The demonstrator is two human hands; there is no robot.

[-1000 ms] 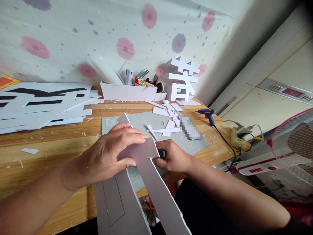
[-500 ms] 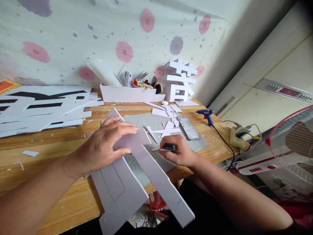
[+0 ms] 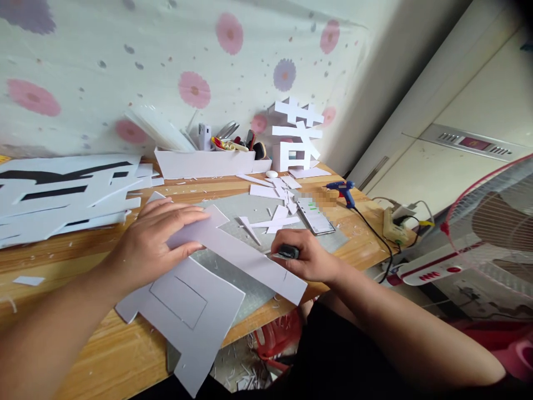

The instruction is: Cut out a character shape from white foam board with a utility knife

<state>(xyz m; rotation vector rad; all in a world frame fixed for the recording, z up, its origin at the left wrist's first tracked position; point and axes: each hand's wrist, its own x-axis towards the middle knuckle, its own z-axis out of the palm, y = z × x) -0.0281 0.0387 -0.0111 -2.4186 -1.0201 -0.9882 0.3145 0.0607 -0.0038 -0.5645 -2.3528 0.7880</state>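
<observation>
My left hand (image 3: pixel 152 239) lies flat, fingers stretched, pressing on a large white foam-board cutout (image 3: pixel 195 300) that rests on the grey cutting mat (image 3: pixel 245 286) and the wooden table (image 3: pixel 83 355). One long arm of the cutout runs right toward my right hand (image 3: pixel 306 260). That hand is closed around a small black-handled cutter (image 3: pixel 287 253), at the board's far edge. A pencilled rectangle marks the board's lower part.
White board scraps (image 3: pixel 275 219) and a phone (image 3: pixel 316 216) lie on the mat. A blue glue gun (image 3: pixel 343 191) and a power strip (image 3: pixel 393 230) are at right. A white tool tray (image 3: pixel 204 161), a standing white character (image 3: pixel 293 136), stacked boards (image 3: pixel 58 194) and a fan (image 3: pixel 483 233) surround them.
The foam-board cutout has turned and dropped flat onto the table, its long arm swinging to the right. My left hand moved left with it; my right hand came out from under the board.
</observation>
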